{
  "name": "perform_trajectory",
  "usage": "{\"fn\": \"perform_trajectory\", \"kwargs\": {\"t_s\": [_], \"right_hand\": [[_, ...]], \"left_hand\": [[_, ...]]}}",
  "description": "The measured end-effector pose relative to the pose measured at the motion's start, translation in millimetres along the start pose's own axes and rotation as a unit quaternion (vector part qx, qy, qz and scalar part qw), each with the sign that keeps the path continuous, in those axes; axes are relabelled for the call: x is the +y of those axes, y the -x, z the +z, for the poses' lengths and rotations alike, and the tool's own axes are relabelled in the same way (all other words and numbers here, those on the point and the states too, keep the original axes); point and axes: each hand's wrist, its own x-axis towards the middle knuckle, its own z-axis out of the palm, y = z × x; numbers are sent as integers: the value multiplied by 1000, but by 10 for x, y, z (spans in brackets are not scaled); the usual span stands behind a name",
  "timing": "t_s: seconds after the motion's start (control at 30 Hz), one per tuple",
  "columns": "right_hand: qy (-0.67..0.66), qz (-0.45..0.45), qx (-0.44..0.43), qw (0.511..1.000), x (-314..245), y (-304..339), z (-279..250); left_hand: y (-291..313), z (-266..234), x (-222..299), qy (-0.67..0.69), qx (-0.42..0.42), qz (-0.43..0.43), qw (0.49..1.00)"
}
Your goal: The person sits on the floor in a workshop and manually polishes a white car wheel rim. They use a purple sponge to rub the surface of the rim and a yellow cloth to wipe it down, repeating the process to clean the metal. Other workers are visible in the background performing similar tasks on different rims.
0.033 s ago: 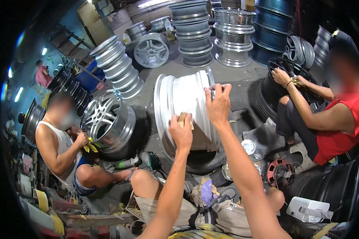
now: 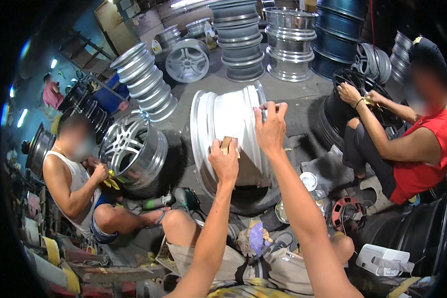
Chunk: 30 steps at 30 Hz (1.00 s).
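In front of me a silver-white wheel rim (image 2: 228,114) stands on its side, its lower part resting on a dark tyre (image 2: 253,203). My left hand (image 2: 223,161) is closed around a folded piece of brown sandpaper (image 2: 226,144) and holds it against the rim's barrel. Over the rim's right-hand edge curl the fingers of my right hand (image 2: 270,129), gripping it. Part of the sandpaper is hidden by my left fingers.
On the left a person in a white tank top (image 2: 74,184) wipes a polished rim (image 2: 134,149) with a yellow cloth. A person in red (image 2: 422,159) handles a black rim (image 2: 333,119) on the right. Stacked rims (image 2: 241,44) stand behind. An open can (image 2: 308,182) sits by my right forearm.
My left hand has moved slightly up along the barrel, and the sandpaper is tipped a little more upright. My right hand keeps its grip. The whole view has shifted slightly.
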Motion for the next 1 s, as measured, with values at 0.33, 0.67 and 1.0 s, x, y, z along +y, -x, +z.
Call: {"fn": "perform_trajectory", "kwargs": {"t_s": [0.33,0.67,1.0], "right_hand": [[-6,17,-76,997,126,20,4],[-43,41,-86,995,101,33,0],[-51,27,-60,997,94,26,21]], "left_hand": [[134,36,-97,121,-6,-53,991],[314,-64,-207,114,-6,-81,990],[44,-18,-40,151,-19,-119,981]]}}
